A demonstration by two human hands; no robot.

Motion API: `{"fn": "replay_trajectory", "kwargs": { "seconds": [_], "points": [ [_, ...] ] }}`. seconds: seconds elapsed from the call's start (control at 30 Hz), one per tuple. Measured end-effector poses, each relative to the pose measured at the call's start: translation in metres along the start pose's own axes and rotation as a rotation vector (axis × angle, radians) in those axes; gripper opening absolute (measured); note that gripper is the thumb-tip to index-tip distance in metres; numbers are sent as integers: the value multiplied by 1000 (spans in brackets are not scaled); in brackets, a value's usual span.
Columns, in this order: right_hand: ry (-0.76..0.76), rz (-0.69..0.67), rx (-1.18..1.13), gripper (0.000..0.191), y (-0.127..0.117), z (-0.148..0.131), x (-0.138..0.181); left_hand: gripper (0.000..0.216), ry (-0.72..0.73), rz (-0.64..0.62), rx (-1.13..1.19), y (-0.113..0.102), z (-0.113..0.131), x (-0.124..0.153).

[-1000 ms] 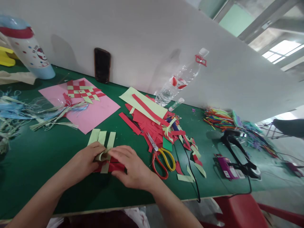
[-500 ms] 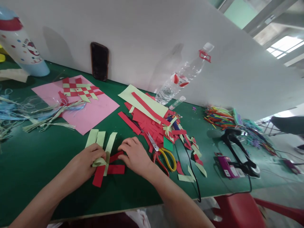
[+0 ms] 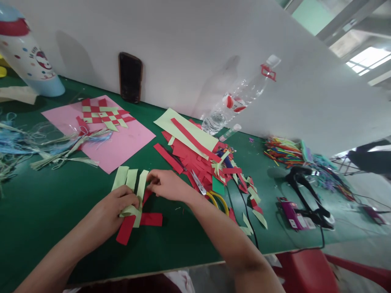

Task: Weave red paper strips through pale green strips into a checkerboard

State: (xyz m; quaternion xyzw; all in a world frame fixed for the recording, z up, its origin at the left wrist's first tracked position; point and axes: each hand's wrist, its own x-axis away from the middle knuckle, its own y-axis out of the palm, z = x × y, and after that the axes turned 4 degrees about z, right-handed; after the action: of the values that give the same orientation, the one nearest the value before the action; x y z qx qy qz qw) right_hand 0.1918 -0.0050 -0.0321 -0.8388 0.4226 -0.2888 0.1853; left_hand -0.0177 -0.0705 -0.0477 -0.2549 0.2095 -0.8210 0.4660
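My left hand [image 3: 122, 205] is closed over a small weave of paper strips on the table, pressing it down. Pale green strips [image 3: 131, 179] stick out above its fingers, and one pale end curls under them. Below the hand juts a red strip [image 3: 126, 230]; another red strip [image 3: 152, 219] lies out to the right. My right hand [image 3: 166, 185] pinches at the weave's right side, beside the top of the rightmost green strip [image 3: 142, 187]. A short red strip [image 3: 147, 196] rises toward its fingertips, whose exact contact is partly hidden.
Scissors [image 3: 198, 183] and a pile of red paper [image 3: 183, 152] lie right of the hands, partly behind my right forearm. Finished red-green weaves [image 3: 105, 114] rest on pink paper [image 3: 113, 152]. A bottle [image 3: 233, 103], a phone [image 3: 130, 77] and a black cable [image 3: 244, 207] are around.
My right hand has moved up and left, and the short red strip now angles upward toward its fingers. My left hand stays on the weave. The view has shifted slightly.
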Motion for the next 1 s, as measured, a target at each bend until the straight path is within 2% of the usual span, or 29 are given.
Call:
{"fn": "replay_trajectory", "kwargs": {
  "seconds": [0.1,0.33,0.4,0.53,0.67,0.83,1.0],
  "points": [
    [16,-107,-136,12,-2,2,-13,18,5,-15,0,0,-1,0],
    [22,-196,-282,16,-8,6,-31,18,89,-72,17,-3,-6,2],
    [36,-227,-330,17,-9,6,-32,13,101,-44,25,-3,-7,4],
    [14,-280,-355,14,-8,4,-32,37,20,82,43,1,-9,5],
    [-45,-306,-325,14,-9,-1,-31,54,-59,57,87,4,-11,0],
    [-37,-345,-281,20,-12,-2,-29,36,-54,40,64,2,-12,0],
    [-10,-299,-286,27,-12,3,-32,16,23,-6,-2,-2,-8,3]
  ]
}}
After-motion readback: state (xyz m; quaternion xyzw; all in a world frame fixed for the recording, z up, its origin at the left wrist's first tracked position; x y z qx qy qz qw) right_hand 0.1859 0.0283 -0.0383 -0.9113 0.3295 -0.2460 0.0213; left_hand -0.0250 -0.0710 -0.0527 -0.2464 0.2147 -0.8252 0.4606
